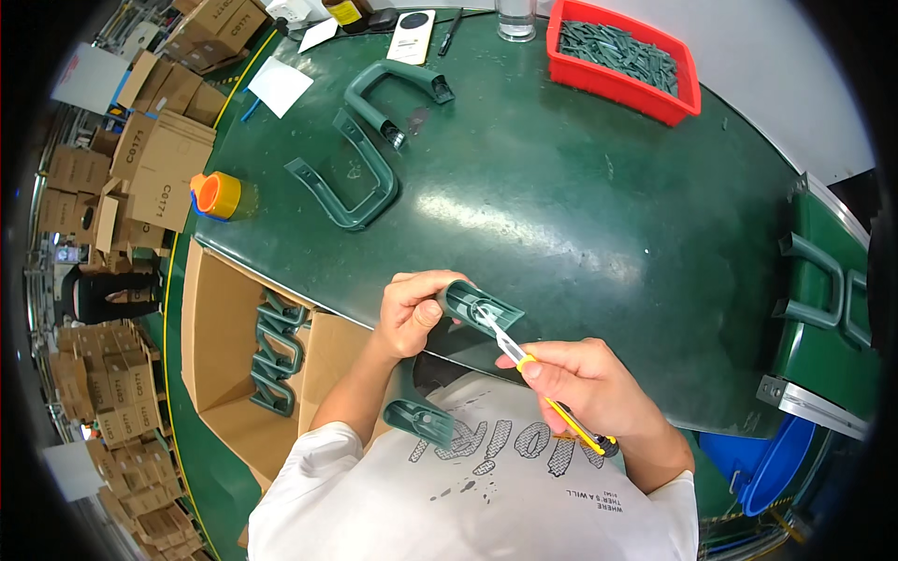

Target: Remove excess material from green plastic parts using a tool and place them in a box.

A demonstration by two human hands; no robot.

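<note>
My left hand (404,313) is closed around a green U-shaped plastic handle (456,299), held just over the near edge of the table. One hollow, ribbed end of this handle faces right; the other end hangs lower, in front of my shirt. In my right hand (589,374) is a yellow utility knife (578,426), gripped between thumb and fingers. Its blade points up and left, with the tip at the ribs inside the handle's open end. Whether the blade touches the plastic I cannot tell.
Two similar handles, a nearer one (360,204) and a farther one (374,79), lie on the green table (561,206). A red bin (669,109) of small green pieces stands at the back. Left is an open carton (213,355) holding handles; right, a conveyor (809,369) carries more.
</note>
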